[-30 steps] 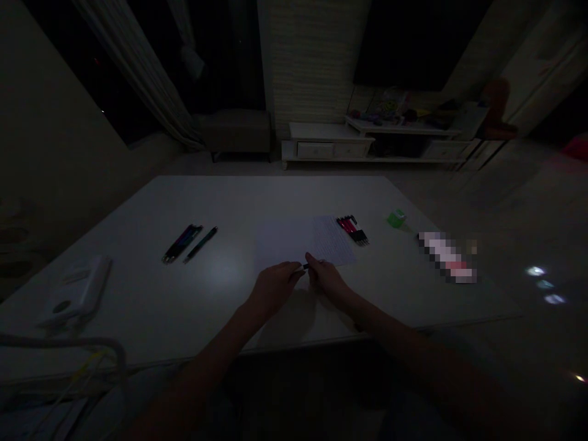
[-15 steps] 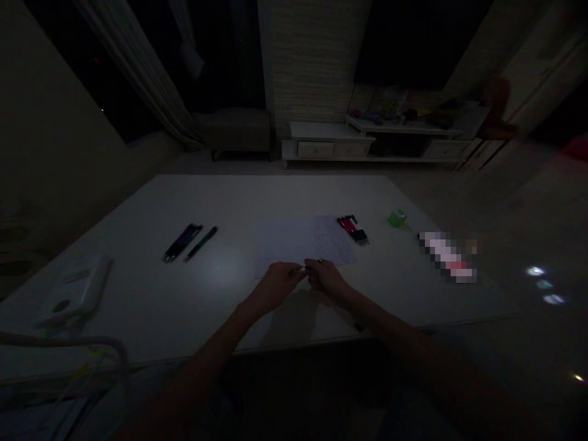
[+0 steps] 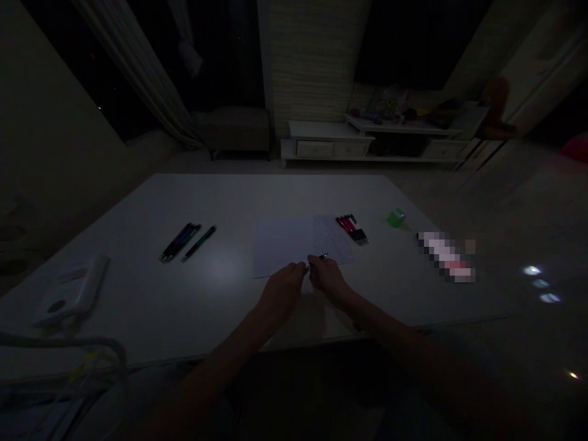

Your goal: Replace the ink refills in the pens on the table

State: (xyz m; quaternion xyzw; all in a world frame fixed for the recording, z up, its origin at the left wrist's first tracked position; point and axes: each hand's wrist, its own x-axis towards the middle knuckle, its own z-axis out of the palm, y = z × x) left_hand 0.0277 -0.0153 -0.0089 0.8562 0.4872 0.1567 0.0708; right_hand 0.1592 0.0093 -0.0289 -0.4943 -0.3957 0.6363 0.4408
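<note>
The room is very dark. My right hand (image 3: 327, 280) is closed round a thin dark pen (image 3: 320, 258) whose tip points up and right over a white sheet of paper (image 3: 285, 245). My left hand (image 3: 283, 289) sits close beside it with its fingertips pinched near the pen's lower end; whether they touch it is hard to see. The sheet's right part carries lines of writing. Both hands hover at the paper's near edge on a white table (image 3: 220, 288).
A bundle of red and black pens (image 3: 351, 229) lies right of the paper, a small green object (image 3: 395, 217) beyond it. Two or three dark pens (image 3: 186, 241) lie at the left. A white device (image 3: 73, 294) and cables sit near the left edge. A low white cabinet (image 3: 331, 147) stands behind.
My hands have drawn slightly nearer each other and shifted a little to the right; the pen now sticks out above my right hand. Nothing else on the table has moved.
</note>
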